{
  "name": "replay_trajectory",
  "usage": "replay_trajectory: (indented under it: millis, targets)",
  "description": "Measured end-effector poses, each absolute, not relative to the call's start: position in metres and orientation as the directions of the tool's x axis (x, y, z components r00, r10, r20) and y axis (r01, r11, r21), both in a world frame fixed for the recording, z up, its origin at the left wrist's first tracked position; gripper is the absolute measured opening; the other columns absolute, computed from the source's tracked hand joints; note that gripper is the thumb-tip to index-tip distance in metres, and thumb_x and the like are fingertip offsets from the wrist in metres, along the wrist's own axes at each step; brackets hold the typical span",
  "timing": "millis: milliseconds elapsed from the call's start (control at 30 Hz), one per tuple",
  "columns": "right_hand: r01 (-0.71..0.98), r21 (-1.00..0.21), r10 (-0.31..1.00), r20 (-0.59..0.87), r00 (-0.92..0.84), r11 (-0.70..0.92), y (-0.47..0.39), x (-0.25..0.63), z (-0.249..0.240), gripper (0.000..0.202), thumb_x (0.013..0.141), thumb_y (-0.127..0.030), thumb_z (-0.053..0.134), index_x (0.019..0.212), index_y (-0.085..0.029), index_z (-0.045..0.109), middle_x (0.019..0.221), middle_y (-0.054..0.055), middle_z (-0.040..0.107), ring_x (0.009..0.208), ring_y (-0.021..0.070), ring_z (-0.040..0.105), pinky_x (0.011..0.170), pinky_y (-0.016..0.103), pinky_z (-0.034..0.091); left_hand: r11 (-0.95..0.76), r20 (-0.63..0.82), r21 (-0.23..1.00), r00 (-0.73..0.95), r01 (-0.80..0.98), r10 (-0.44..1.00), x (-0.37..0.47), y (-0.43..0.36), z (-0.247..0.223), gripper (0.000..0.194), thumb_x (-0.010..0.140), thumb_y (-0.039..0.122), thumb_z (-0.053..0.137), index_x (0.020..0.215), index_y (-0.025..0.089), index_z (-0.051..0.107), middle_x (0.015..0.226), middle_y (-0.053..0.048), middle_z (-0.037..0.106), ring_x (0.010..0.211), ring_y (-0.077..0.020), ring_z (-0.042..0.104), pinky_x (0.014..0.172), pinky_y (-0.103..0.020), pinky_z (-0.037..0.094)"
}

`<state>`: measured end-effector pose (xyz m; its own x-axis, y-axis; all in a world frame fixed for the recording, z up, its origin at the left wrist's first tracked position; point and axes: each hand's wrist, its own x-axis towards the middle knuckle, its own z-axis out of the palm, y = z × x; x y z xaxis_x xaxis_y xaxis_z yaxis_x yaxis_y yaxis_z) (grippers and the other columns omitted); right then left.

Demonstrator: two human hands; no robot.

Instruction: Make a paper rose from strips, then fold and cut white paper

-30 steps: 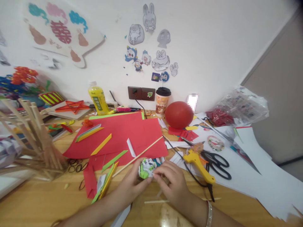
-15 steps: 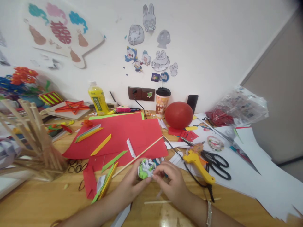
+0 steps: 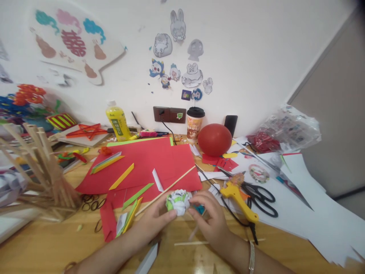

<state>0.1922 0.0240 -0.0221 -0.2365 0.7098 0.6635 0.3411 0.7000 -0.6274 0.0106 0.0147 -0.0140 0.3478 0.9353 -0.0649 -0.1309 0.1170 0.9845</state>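
Note:
A small ball of folded white and green paper strips is held above the near part of the table. My left hand is closed around its left side, the thumb lying along the lower front. On the right edge of the ball, the thumb and fingertips of my right hand touch the paper, the fingers curled. A bit of blue shows behind the right fingers. Below the hands a thin stick and a white paper strip lie on the wood.
Red paper sheets with folded strips lie ahead. To the right are a yellow glue gun, black-handled scissors and white paper. Wooden sticks stand at left. A bottle, cup and red balloon stand behind.
The paper ball has turned in my hands, with more white facing me now. My right thumb and fingers have spread from a pinch at its front to its right edge.

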Motion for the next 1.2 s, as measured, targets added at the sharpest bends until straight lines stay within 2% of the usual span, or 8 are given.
replay_trajectory:
  millis: [100, 167, 267, 400, 567, 733, 867, 1200]
  targets:
    - [0.374, -0.606, 0.703, 0.674, -0.227, 0.702, 0.022, 0.191, -0.021, 0.009, 0.083, -0.023, 0.054, 0.091, -0.021, 0.058, 0.085, 0.004, 0.064, 0.08, 0.0176, 0.059, 0.069, 0.029, 0.047, 0.154, -0.083, 0.976, 0.389, -0.156, 0.918, 0.013, 0.016, -0.015, 0.049, 0.066, 0.05, 0.068, 0.103, 0.019, 0.056, 0.095, -0.005, 0.065, 0.094, -0.0227, 0.057, 0.088, -0.036, 0.04]
    - [0.381, -0.583, 0.688, 0.678, -0.259, 0.718, 0.02, 0.191, -0.021, 0.008, 0.084, -0.024, 0.054, 0.091, -0.021, 0.058, 0.084, 0.004, 0.063, 0.079, 0.0176, 0.058, 0.068, 0.029, 0.047, 0.157, -0.072, 0.971, 0.408, -0.179, 0.91, 0.015, 0.015, -0.018, 0.056, 0.06, 0.05, 0.073, 0.103, 0.019, 0.055, 0.092, -0.005, 0.065, 0.091, -0.0229, 0.058, 0.084, -0.036, 0.042]
    - [0.362, -0.563, 0.666, 0.678, -0.312, 0.743, 0.018, 0.19, -0.02, 0.009, 0.085, -0.025, 0.053, 0.092, -0.021, 0.057, 0.083, 0.004, 0.063, 0.079, 0.0177, 0.058, 0.069, 0.03, 0.047, 0.144, -0.087, 0.978, 0.33, -0.153, 0.94, 0.019, 0.013, -0.023, 0.059, 0.054, 0.048, 0.078, 0.098, 0.02, 0.051, 0.088, -0.003, 0.064, 0.084, -0.0212, 0.058, 0.076, -0.034, 0.045]
    - [0.345, -0.558, 0.655, 0.666, -0.356, 0.755, 0.018, 0.19, -0.019, 0.014, 0.087, -0.022, 0.049, 0.1, -0.021, 0.055, 0.088, 0.005, 0.064, 0.082, 0.0179, 0.057, 0.074, 0.031, 0.046, 0.131, -0.108, 0.988, 0.229, -0.087, 0.967, 0.019, 0.01, -0.026, 0.045, 0.065, 0.045, 0.072, 0.095, 0.021, 0.049, 0.087, -0.001, 0.062, 0.084, -0.019, 0.057, 0.078, -0.033, 0.044]
    - [0.341, -0.533, 0.631, 0.684, -0.365, 0.774, 0.02, 0.191, -0.018, 0.01, 0.087, -0.02, 0.049, 0.093, -0.02, 0.057, 0.082, 0.004, 0.061, 0.078, 0.0169, 0.056, 0.07, 0.03, 0.045, 0.112, -0.073, 0.986, 0.288, -0.122, 0.955, 0.021, 0.011, -0.027, 0.04, 0.067, 0.04, 0.071, 0.096, 0.021, 0.05, 0.091, -0.002, 0.062, 0.087, -0.0195, 0.058, 0.078, -0.032, 0.045]
    - [0.345, -0.576, 0.671, 0.643, -0.368, 0.741, 0.02, 0.191, -0.016, 0.012, 0.089, -0.025, 0.047, 0.083, -0.02, 0.056, 0.077, 0.003, 0.059, 0.075, 0.0166, 0.054, 0.067, 0.029, 0.045, -0.005, 0.021, 0.997, 0.217, -0.076, 0.976, 0.023, 0.009, -0.021, 0.057, 0.069, 0.034, 0.069, 0.115, 0.022, 0.038, 0.105, -0.005, 0.056, 0.094, -0.0201, 0.056, 0.077, -0.03, 0.046]
    - [0.394, -0.52, 0.651, 0.638, -0.411, 0.758, 0.02, 0.19, -0.018, 0.013, 0.089, -0.027, 0.046, 0.084, -0.019, 0.055, 0.078, 0.004, 0.059, 0.074, 0.0171, 0.053, 0.066, 0.03, 0.043, -0.025, 0.018, 0.999, 0.261, 0.024, 0.965, 0.022, 0.007, -0.02, 0.05, 0.075, 0.034, 0.061, 0.115, 0.023, 0.034, 0.099, -0.004, 0.054, 0.086, -0.0184, 0.056, 0.074, -0.029, 0.046]
    - [0.534, -0.354, 0.612, 0.654, -0.445, 0.767, 0.018, 0.188, -0.019, 0.022, 0.093, -0.026, 0.037, 0.079, -0.018, 0.053, 0.072, 0.004, 0.058, 0.068, 0.0173, 0.049, 0.06, 0.029, 0.039, -0.114, 0.061, 0.974, 0.255, 0.197, 0.965, 0.021, 0.005, -0.019, 0.043, 0.078, 0.029, 0.055, 0.116, 0.021, 0.036, 0.104, -0.006, 0.056, 0.092, -0.021, 0.055, 0.081, -0.032, 0.044]
